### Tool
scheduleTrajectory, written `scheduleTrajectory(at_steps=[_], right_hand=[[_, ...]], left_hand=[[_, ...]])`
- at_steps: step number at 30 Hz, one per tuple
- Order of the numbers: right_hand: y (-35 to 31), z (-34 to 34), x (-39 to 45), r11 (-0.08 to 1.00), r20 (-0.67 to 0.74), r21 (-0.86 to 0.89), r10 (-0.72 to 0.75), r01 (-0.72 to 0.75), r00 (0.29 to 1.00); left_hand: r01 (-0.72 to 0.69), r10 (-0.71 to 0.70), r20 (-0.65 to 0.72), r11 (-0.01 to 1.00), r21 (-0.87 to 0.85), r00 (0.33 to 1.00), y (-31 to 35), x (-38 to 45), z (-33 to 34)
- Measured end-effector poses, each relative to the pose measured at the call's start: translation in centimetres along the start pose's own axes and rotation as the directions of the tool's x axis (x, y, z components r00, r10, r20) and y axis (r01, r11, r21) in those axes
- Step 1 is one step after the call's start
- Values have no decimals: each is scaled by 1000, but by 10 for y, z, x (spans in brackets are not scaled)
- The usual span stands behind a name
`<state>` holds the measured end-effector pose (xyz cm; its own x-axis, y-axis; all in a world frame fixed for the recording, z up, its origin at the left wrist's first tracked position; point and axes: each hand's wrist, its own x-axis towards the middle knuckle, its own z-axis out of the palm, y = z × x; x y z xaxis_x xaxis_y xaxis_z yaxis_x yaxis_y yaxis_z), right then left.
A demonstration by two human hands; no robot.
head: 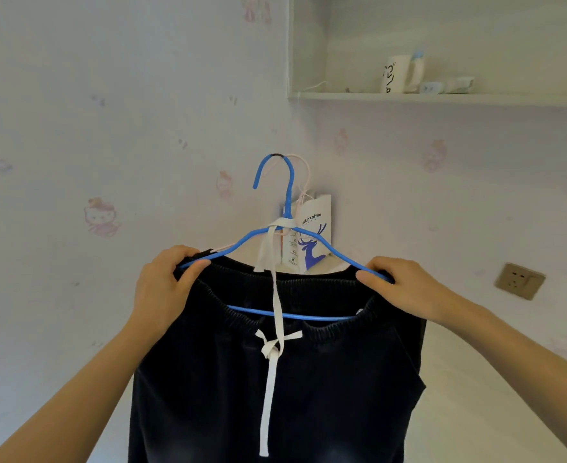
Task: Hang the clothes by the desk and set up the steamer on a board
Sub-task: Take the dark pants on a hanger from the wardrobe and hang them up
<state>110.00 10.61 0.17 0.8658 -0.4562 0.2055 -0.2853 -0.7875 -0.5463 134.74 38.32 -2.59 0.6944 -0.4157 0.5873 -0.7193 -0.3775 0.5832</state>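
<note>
A blue wire hanger [289, 195] is held up in front of the wall. Dark trousers [275, 396] with an elastic waist hang from its two ends, and a white drawstring [277, 295] is looped around the hanger's neck and trails down the front. My left hand [167, 282] grips the hanger's left end together with the waistband. My right hand [405, 285] grips the right end the same way. A pale pink hanger sits partly hidden behind the blue one.
A white and blue paper coffee bag [310, 238] hangs on the wall right behind the hanger. A shelf [442, 96] at the upper right carries a white mug [397, 74] and small items. A wall socket [519, 281] is at the right.
</note>
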Motion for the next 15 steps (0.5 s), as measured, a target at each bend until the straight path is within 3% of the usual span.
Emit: scheduleTrajectory(at_steps=[15], right_hand=[[108,37,171,999,34,15,52,-52,998]], left_hand=[[144,-150,187,989,44,971,-67,115,141]])
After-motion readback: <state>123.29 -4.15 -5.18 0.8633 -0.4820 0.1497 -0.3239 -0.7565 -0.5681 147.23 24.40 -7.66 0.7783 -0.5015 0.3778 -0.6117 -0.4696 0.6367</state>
